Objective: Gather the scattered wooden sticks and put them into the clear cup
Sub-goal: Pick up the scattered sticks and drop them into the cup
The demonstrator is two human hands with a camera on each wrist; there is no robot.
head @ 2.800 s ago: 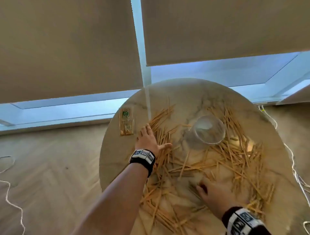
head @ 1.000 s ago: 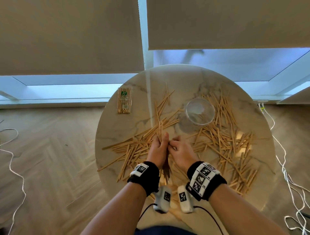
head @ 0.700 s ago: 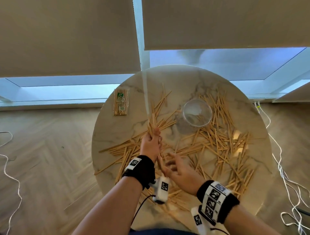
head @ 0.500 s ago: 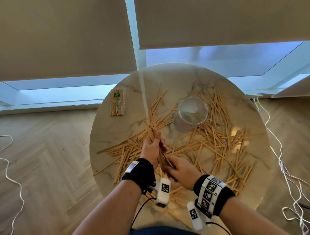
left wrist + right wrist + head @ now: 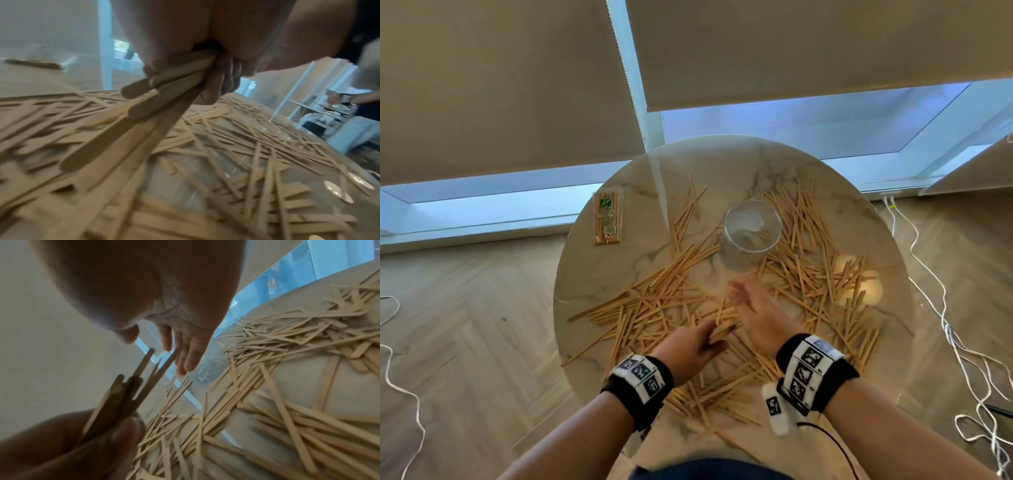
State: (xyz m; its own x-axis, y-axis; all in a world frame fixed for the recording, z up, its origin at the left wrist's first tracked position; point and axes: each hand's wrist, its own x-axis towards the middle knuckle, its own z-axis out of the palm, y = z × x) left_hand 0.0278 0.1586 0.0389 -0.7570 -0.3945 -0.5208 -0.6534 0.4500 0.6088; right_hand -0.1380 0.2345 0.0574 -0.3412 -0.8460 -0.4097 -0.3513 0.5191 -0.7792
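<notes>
1. Left grip (image 5: pixel 693 346): my fingers are curled tight round a small bundle of wooden sticks (image 5: pixel 164 84), whose free ends fan out past the knuckles (the left wrist view shows this best).
2. Right grip (image 5: pixel 758 310): fingers stretched out and relaxed, holding nothing, hovering just above the bench (image 5: pixel 599 274) with its blurred fingertips toward the clear cup (image 5: pixel 751 233).
3. My two hands are close together over the near middle of the round marble bench; the held bundle lies between them.
4. I see the clear cup standing upright toward the far side of the bench, with no sticks standing in it that I can make out.
5. Scattered sticks (image 5: pixel 822 274) ring the cup on its left, right and near sides, many crossing each other, and more lie beneath and behind my wrists.
6. One wrapped packet of sticks (image 5: pixel 606 219) sits apart at the far left edge of the bench.
7. White cables (image 5: pixel 941 308) trail over the wooden floor on the right.
</notes>
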